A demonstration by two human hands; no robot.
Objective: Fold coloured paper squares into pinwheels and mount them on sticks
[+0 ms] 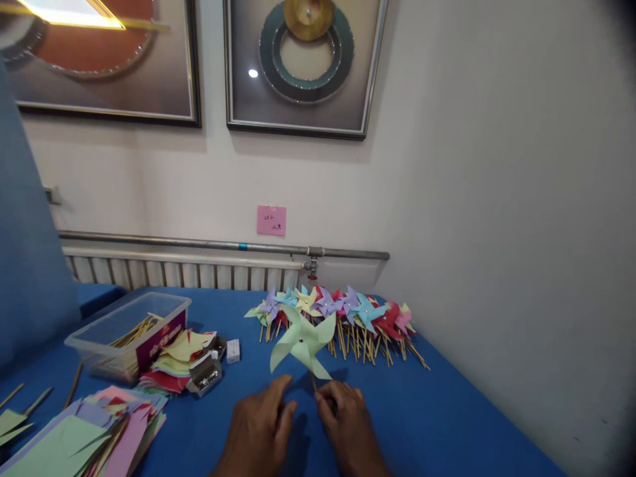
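Note:
A pale green paper pinwheel [302, 340] stands upright above the table, a dark pin head at its centre. Its thin wooden stick is pinched between the thumb and fingers of my right hand [345, 424]. Just left of the stick, my left hand [262, 421] has its thumb and index finger apart, with nothing seen between them. Behind the held pinwheel, a pile of finished pinwheels [366, 313] in purple, blue, red, yellow and pink lies with sticks pointing toward me.
A clear plastic box [129, 331] of wooden sticks stands at left. Beside it are cut paper pieces [181, 354], an open box of pins [205, 374] and a small white box [233, 351]. Stacked coloured sheets [69, 440] lie front left. A radiator [189, 273] and wall border the blue table [427, 424].

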